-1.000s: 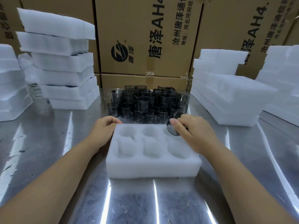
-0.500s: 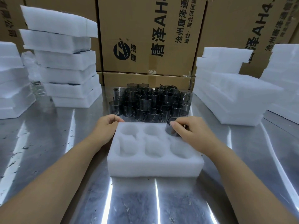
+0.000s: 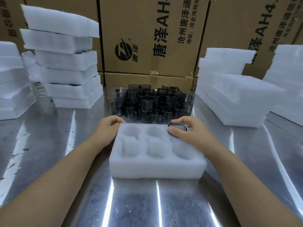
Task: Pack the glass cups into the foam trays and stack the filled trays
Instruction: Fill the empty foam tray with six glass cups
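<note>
White foam tray (image 3: 157, 169) near centre on steel table (image 3: 49, 145). Dark glass cup (image 3: 177, 126) sunk in far-right pocket, rim pinched by right hand (image 3: 191, 134). Left hand (image 3: 106, 128) gripping tray's far-left corner. More cups (image 3: 152, 104) clustered just beyond.

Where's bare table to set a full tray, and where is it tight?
Bare steel table lies left of the foam tray up to the left foam stack, right of it up to the right foam stack, and in front. Crowded behind: loose cups reach its far edge, where the left hand grips it and the right hand pinches a cup.
</note>
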